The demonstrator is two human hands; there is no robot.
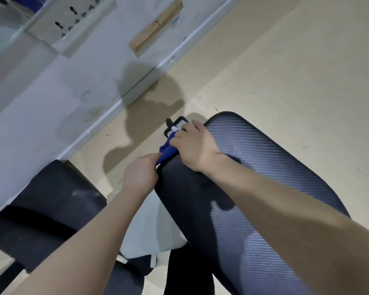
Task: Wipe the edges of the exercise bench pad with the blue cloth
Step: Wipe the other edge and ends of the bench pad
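Note:
The exercise bench pad is dark with a carbon-weave texture and runs from the lower middle to the upper right. A bunched blue cloth lies against the pad's left edge near its far end. My right hand reaches over the pad and grips the cloth's upper part, fingers curled over the edge. My left hand is just below it at the same edge and pinches the cloth's lower end. Most of the cloth is hidden under my hands.
A black bracket with a white label sticks out past the pad's far end. A white frame panel sits under the pad. A dark padded seat stands at the left, close to the white wall. Beige floor stretches to the right.

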